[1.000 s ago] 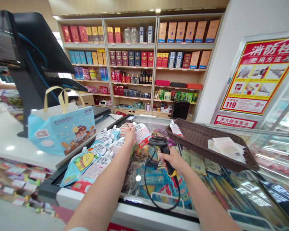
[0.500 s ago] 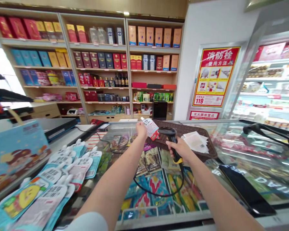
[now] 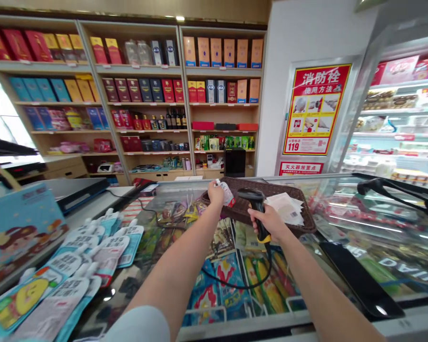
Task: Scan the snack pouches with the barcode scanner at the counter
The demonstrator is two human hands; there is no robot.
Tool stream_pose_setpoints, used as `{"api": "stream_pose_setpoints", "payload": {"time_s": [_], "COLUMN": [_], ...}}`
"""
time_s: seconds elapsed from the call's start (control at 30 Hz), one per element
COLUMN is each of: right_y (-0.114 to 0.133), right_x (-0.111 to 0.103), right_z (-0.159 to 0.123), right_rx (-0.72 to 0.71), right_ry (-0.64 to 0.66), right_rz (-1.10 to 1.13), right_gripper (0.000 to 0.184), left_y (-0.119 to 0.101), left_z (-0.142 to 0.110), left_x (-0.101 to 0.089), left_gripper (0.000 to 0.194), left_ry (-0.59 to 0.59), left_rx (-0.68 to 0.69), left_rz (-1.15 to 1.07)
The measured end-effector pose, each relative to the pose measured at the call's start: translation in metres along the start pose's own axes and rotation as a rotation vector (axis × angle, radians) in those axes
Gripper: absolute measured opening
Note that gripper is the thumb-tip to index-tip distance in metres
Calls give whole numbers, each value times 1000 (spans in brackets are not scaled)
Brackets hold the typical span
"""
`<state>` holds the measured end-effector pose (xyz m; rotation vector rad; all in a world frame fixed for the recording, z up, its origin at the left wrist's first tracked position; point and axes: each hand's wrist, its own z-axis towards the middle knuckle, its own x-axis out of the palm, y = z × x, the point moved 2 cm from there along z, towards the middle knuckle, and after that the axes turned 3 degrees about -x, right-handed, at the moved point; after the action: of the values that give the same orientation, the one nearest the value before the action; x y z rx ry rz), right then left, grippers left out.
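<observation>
Pouch (image 3: 228,194) — gripped in the left hand (image 3: 216,193), jutting toward the scanner (image 3: 256,201).

1. A pale blue-grey sleeve (image 3: 141,324), plain where it shows, ends in a smooth, curved edge.
2. Past it, the left forearm (image 3: 185,251) is bare, slender and tapering, as is the left hand (image 3: 217,194).
3. The right forearm (image 3: 317,280) and right hand (image 3: 271,223) are likewise bare.

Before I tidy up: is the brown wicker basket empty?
Not empty: the wicker basket has several white sheets lying in its right part.
</observation>
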<state>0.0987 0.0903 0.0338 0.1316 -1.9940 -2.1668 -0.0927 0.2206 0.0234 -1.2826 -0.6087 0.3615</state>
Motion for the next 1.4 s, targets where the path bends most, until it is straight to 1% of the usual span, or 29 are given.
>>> {"api": "stream_pose_setpoints", "payload": {"time_s": [0.1,0.17,0.23,0.3,0.37,0.4,0.47,0.5,0.53,0.6,0.67,0.7,0.73,0.77,0.8,0.83,0.9,1.03,1.17,1.23,1.33,1.4], "right_y": [3,4,4,3,0,-1,-4,-5,-7,-9,-10,-10,-11,-11,-11,-12,-12,-14,-18,-20,-21,-18], "right_x": [9,18,29,41,54,61,74,80,86,97,106,109,113,115,117,119,122,122,120,119,118,117], "right_z": [-3,-7,-10,-13,-16,-17,-20,-21,-22,-25,-28,-29,-29,-30,-30,-30,-30,-29,-25,-23,-22,-22], "right_rx": [-17,-24,-23,-22,-26,-28,-26,-23,-20,-7,7,12,18,22,24,29,36,34,28,27,30,39], "right_ry": [7,14,27,51,84,99,114,121,126,147,178,185,189,191,192,195,207,195,191,191,212,210], "right_rz": [11,26,46,65,84,91,96,95,94,91,87,89,93,102,115,128,146,148,150,153,140,137], "right_gripper": [35,34,33,33,33,34,35,36,37,38,39,39,40,40,41,43,44,42,41,40,39,38], "left_y": [-13,-25,-38,-51,-66,-74,-91,-99,-105,-111,-108,-104,-99,-93,-87,-82,-72,-59,-49,-45,-40,-40], "left_z": [-3,-6,-8,-11,-18,-24,-44,-56,-69,-96,-117,-124,-129,-132,-132,-131,-125,-106,-93,-90,-91,-92], "left_x": [-20,-37,-60,-94,-140,-168,-230,-263,-297,-364,-422,-444,-460,-470,-474,-474,-461,-417,-369,-344,-306,-286], "left_gripper": [24,24,25,29,37,45,65,77,88,105,116,117,117,117,115,114,114,115,113,109,100,96], "left_ry": [-73,-83,-82,-60,-38,-37,-55,-57,-64,-95,-135,-127,-90,-53,-14,15,26,-47,-128,-137,-118,-98], "left_rx": [41,82,127,175,236,271,359,389,390,297,107,25,-45,-94,-132,-154,-163,-133,-153,-141,-136,-138], "left_rz": [61,101,139,162,215,273,494,647,807,1123,1400,1496,1563,1604,1630,1643,1654,1659,1613,1596,1603,1632]}}
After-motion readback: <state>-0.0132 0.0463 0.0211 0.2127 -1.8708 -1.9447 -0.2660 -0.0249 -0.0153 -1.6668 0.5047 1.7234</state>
